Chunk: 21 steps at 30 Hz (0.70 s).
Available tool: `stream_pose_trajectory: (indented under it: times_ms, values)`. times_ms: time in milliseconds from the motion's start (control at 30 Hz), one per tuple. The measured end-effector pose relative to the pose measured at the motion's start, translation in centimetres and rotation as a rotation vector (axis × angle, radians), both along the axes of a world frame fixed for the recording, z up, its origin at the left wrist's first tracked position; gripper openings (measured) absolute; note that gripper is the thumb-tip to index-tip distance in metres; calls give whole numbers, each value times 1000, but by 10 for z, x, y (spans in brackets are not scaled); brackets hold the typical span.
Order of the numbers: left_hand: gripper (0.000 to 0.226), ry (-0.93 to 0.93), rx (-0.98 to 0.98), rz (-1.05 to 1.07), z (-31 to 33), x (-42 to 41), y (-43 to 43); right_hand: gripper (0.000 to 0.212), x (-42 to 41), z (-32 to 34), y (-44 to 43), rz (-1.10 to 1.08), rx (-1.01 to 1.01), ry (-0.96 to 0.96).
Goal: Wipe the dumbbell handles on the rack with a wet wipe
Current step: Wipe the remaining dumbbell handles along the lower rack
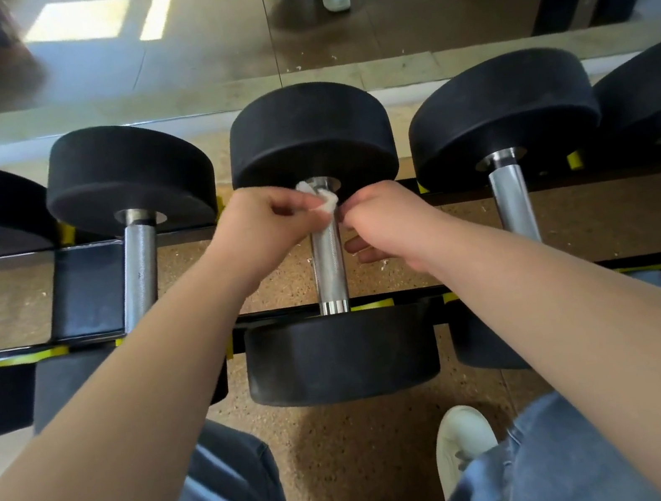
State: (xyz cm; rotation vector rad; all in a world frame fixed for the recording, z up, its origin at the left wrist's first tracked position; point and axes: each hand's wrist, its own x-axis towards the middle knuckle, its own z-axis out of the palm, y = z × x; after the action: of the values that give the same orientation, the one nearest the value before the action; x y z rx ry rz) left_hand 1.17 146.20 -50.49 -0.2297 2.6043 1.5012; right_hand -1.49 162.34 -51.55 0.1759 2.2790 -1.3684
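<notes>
the wet wipe [324, 202] is a small bunched white wad against the far end of the middle dumbbell's handle [328, 268], right where the bar meets the far black head [308, 135]. the left hand [267, 228] pinches it between thumb and fingertips. the right hand [388, 222] sits just beside it on the other side of the bar, upper fingers curled toward the wipe and lower ones loose. whether it actually has hold of an edge i cannot tell

the wipe looks soft, limp and light, so it will likely ball up or shred on the knurled steel unless it is spread and wrapped round the bar. the bar is stiff and rough, which should give a damp wipe good bite, and the dumbbell looks heavy enough to stay put in the rack [88, 288] under a firm rub. best hold, i'd judge: fold the wipe around the handle, close the fingers over it and draw it toward the near head [340, 354]. most of this handle shows bare, and the neighbouring handles [141, 275] wait on either side
</notes>
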Motion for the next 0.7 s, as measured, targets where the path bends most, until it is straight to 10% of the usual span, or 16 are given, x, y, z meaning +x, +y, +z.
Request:
stream_pose_trajectory:
  times_ms: [167,400,700]
  values:
    - [11,-315,-202,-415,-5,26,3,28,1,2,1,29,25,31]
    - [12,30,-3,-42,-17,-1,9,28,0,9,7,-25,-28,-45]
    - [12,-348,-176,-477,-4,23,-6,27,0,8,5,-15,-1,-35]
